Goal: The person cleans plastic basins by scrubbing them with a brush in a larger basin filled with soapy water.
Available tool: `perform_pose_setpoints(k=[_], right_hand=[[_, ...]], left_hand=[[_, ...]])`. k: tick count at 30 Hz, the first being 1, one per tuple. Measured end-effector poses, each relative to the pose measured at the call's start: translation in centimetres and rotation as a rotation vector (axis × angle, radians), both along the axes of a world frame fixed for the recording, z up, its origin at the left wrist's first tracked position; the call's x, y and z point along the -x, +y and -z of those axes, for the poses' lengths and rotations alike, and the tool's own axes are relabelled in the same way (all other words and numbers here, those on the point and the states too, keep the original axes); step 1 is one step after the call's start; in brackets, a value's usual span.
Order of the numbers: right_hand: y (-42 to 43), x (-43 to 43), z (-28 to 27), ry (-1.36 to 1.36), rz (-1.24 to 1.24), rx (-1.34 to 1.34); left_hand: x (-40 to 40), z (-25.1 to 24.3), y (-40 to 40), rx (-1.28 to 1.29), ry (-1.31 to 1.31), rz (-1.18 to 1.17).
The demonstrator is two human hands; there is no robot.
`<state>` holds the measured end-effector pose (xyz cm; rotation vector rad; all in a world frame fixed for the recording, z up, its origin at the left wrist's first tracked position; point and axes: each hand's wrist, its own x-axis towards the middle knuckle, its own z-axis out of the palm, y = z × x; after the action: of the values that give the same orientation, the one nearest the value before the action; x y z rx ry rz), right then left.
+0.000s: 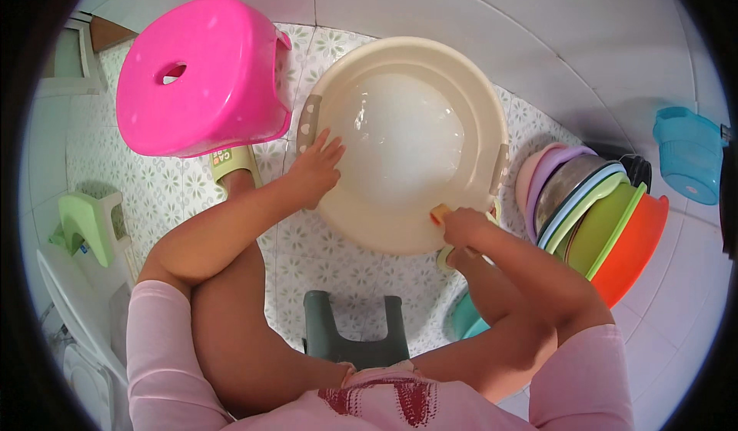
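Observation:
In front of me a large cream plastic basin [375, 229] stands on the patterned tile floor, with whitish water [409, 137] inside. It has grey handles with white heart shapes on both sides. My left hand [318, 173] is at the left rim, just below the left handle [308, 123], its fingers spread and holding nothing. At the lower right rim, my right hand [466, 227] grips a small orange-yellow sponge [440, 214] against the basin's inner wall. The fingers hide part of the sponge.
A pink plastic stool [202, 102] stands at upper left. On the right, several nested basins [611, 229] lean on edge, and a blue bucket [689, 157] is by the wall. A dark green stool [354, 344] is beneath me. A light green step stool [86, 223] stands far left.

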<state>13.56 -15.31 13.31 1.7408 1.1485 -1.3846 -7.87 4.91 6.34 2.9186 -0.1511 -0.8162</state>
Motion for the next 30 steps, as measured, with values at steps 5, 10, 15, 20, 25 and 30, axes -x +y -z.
perform_pose_setpoints(k=[5, 10, 15, 20, 25, 30], right_hand=[[-0.2, -3.0, 4.4, -0.317, -0.092, -0.070], [-1.2, 1.4, 6.5, 0.012, 0.149, -0.175], [1.3, 5.8, 11.3, 0.228, 0.311, -0.292], [2.0, 4.8, 10.5, 0.254, 0.384, -0.113], [-1.5, 0.4, 8.8, -0.083, 0.172, -0.229], [-1.4, 2.2, 9.4, -0.161, 0.170, -0.173]], left_hand=[[-0.7, 0.1, -0.2, -0.033, 0.038, 0.033], [0.3, 0.2, 0.0, -0.030, 0.022, 0.035], [-0.6, -0.3, -0.1, -0.034, 0.078, 0.042], [0.0, -0.2, -0.1, -0.058, 0.086, 0.042], [-0.6, -0.4, -0.1, -0.053, 0.115, 0.061], [-0.6, -0.1, -0.1, -0.038, 0.091, 0.056]])
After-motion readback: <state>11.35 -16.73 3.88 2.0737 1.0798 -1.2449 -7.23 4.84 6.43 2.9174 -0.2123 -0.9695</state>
